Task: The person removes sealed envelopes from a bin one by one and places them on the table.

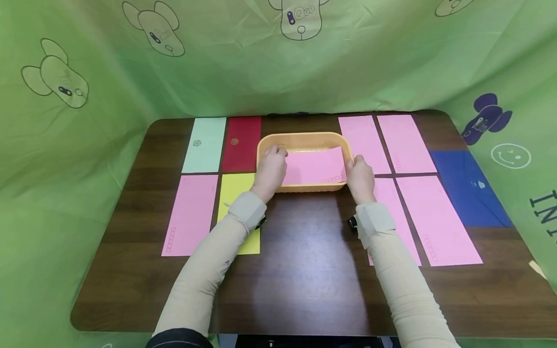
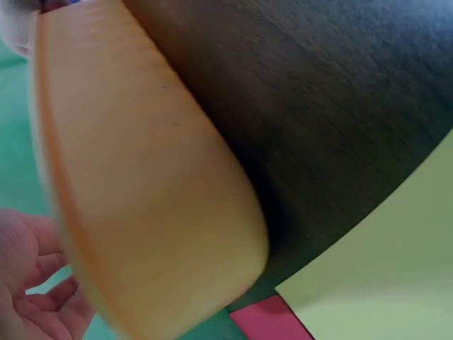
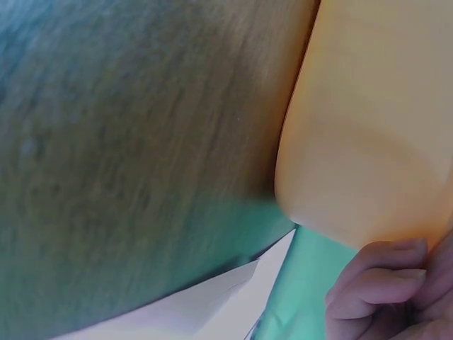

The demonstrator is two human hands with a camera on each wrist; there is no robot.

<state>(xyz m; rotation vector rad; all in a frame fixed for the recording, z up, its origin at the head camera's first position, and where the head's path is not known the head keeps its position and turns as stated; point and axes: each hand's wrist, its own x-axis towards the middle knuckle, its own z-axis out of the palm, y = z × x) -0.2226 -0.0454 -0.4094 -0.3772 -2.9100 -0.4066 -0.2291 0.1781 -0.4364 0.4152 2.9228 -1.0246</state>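
A shallow orange plastic basket [image 1: 304, 188] is at the far middle of the table, with a pink envelope [image 1: 314, 166] lying inside. My left hand [image 1: 271, 169] is at the basket's left end, its fingers curled over the rim. In the left wrist view, the basket's side wall [image 2: 156, 177] partly hides the fingers [image 2: 74, 315]. At the opposite end, my right hand [image 1: 361, 179] grips the right rim. The right wrist view has its curled fingers [image 3: 382, 276] against the basket wall [image 3: 368, 127].
Left of the basket lie a mint envelope [image 1: 204, 145], a red one [image 1: 241, 145], a pink one [image 1: 191, 212] and a yellow one [image 1: 238, 188]. Several pink envelopes [image 1: 439, 217] and a blue one [image 1: 470, 188] lie to the right on the brown table [image 1: 304, 270]. A green curtain [image 1: 243, 77] surrounds it.
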